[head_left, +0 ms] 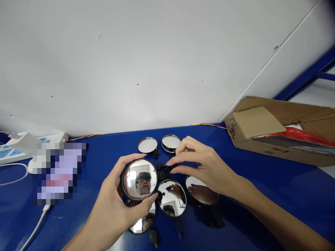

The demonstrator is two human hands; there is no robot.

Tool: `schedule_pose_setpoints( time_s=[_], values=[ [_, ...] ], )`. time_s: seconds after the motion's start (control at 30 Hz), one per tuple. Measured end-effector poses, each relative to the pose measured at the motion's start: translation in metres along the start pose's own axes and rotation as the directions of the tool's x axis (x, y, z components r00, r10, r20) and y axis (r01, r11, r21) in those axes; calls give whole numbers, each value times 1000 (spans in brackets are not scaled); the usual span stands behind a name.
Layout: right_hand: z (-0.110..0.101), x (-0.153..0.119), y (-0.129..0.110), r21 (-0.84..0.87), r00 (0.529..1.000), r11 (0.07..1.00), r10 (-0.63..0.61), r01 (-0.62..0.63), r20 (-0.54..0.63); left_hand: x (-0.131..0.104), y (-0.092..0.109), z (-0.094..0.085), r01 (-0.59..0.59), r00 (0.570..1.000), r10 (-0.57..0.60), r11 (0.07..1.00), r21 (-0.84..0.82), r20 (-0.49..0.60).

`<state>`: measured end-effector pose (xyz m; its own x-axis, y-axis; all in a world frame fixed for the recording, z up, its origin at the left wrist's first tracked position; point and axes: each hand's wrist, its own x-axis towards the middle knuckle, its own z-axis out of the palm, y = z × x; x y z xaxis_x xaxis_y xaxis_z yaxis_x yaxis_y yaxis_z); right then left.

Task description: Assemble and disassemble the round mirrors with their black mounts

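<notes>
My left hand [115, 205] is wrapped round the rim of a round, black-edged mirror [140, 177], thumb at its lower right and fingers along the top. A ribbed black joint [161, 175] sits at the right of this mirror. My right hand [197, 157] pinches a small black piece [167, 167] beside that joint; its exact shape is partly hidden by the fingertips. Beneath and around the hands lie more round mirrors: one partly under the held mirror [142, 223], one below the joint [174, 202], and one under my right wrist [201, 191].
Two round mirrors [148, 145] lie nearer the white wall on the blue table [110, 146]. At left are a blurred-out phone [61, 170] with a white cable and a power strip [56, 143]. An opened cardboard box [261, 122] stands at right, with red material inside.
</notes>
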<state>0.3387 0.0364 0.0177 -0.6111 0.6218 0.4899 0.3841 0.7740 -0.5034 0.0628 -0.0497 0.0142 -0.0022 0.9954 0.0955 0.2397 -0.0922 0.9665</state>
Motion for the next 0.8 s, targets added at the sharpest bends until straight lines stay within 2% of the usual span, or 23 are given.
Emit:
schedule_pose_setpoints(
  time_s=[0.1, 0.2, 0.3, 0.43, 0.57, 0.8],
  values=[
    [3, 0, -17, 116, 998, 992, 55, -54, -6, -5, 1, 5, -69, 997, 69, 998, 7, -47],
    [11, -2, -27, 210, 988, 965, 152, -155, 29, -12, 6, 11, -65, 989, 65, 998, 4, -129],
    [18, -5, -31, 264, 980, 946, 198, -191, 1, -16, 9, 15, -76, 982, 83, 996, 45, -170],
    [22, -7, -32, 300, 986, 946, 152, -124, -72, -16, 6, 15, -97, 978, 110, 992, 84, -178],
    [26, -8, -32, 268, 993, 963, 54, -23, -106, -16, -1, 16, -136, 973, 152, 986, 100, -174],
    [32, -12, -38, 290, 984, 956, 11, 41, -175, -23, 1, 25, -144, 977, 140, 989, -15, -160]
  ],
)
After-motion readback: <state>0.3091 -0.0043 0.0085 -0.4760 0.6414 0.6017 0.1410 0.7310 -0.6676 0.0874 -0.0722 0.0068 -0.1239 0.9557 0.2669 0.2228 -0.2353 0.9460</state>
